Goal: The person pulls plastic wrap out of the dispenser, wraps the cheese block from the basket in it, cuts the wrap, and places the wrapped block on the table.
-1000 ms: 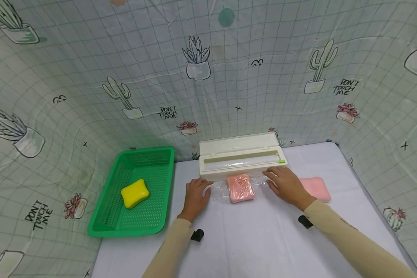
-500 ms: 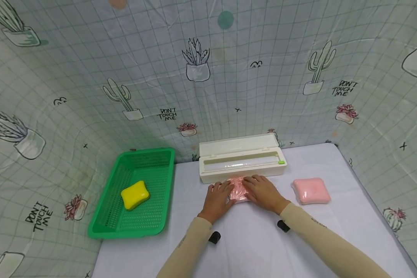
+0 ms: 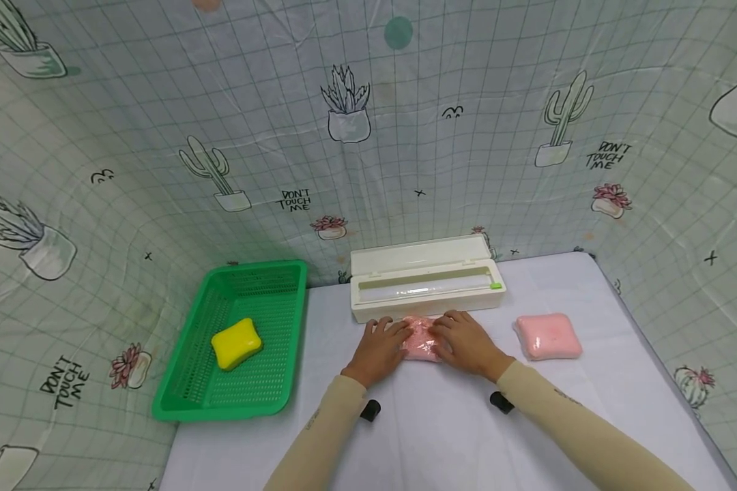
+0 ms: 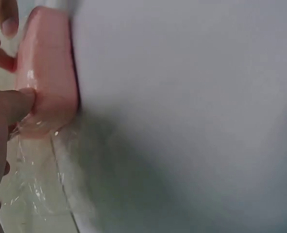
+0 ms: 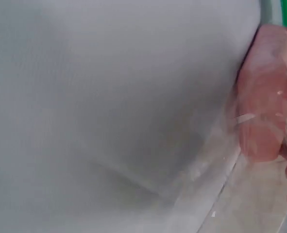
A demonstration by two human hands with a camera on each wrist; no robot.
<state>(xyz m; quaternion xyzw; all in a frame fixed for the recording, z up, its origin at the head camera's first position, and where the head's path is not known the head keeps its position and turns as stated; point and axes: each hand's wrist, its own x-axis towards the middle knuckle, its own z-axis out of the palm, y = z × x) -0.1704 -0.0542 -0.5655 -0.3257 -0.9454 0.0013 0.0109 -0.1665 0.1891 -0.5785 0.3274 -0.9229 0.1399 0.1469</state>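
Note:
A pink sponge-like block [image 3: 420,341] in clear plastic film lies on the white cloth, close in front of the film dispenser [image 3: 426,303]. My left hand [image 3: 377,349] holds its left end, fingertips on top; in the left wrist view the thumb [image 4: 24,102] presses the block's near side. From the right end my right hand [image 3: 469,346] grips it, with the fingers bent over the top. Loose film [image 4: 34,189] trails beyond the left end, and more film [image 5: 206,170] shows in the right wrist view. Parts of the block are hidden under both hands.
Behind, the dispenser's lid [image 3: 420,252] stands raised, with a film roll [image 3: 426,287] inside and a green slider [image 3: 496,286] at its right. A green basket [image 3: 288,382] at left holds a yellow block [image 3: 236,344]. Another pink block [image 3: 549,336] lies at right. Patterned fabric [image 3: 417,157] surrounds the table.
Both hands have come inward from the spread film ends onto the pink block, folding the film in against it. Over the last half second they have barely shifted.

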